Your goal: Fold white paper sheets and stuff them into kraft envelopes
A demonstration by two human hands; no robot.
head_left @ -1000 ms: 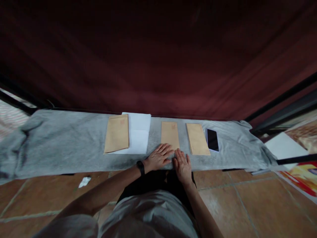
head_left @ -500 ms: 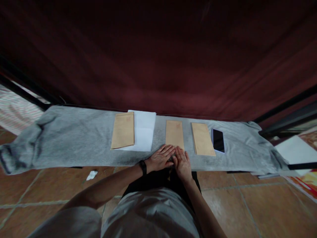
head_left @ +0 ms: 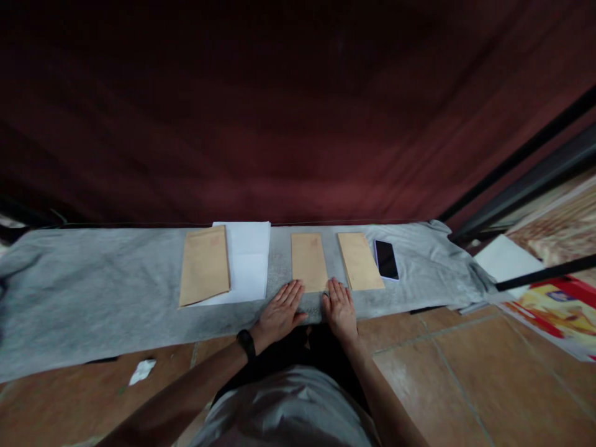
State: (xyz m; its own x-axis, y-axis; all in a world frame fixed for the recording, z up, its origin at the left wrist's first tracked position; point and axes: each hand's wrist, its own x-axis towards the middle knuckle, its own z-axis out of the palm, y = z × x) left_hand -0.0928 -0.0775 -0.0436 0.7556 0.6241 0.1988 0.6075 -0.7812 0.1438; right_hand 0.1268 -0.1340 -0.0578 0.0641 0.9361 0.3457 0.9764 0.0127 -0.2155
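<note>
A brown paper envelope [head_left: 309, 259] lies flat on the grey cloth, straight ahead of me. My left hand [head_left: 282, 310] rests palm down by its lower left corner, fingers stretched out, with a dark band on the wrist. At the lower right corner my right hand [head_left: 340, 308] also lies flat, fingers extended. Neither hand grips anything. To the right is another brown envelope [head_left: 361, 261], slightly tilted. On the left, a stack of brown envelopes [head_left: 205, 266] partly covers white paper sheets [head_left: 249, 257].
A phone [head_left: 386, 259] with a dark screen lies right of the envelopes. The grey cloth [head_left: 116, 279] covers a long narrow surface before a dark red curtain [head_left: 298, 124]. A crumpled white tissue [head_left: 142, 371] and a colourful printed box [head_left: 559, 310] are on the tiled floor.
My hands have moved apart, from together over the envelope's near end to its two lower corners. That end is now uncovered. The view has shifted and turned somewhat to the right.
</note>
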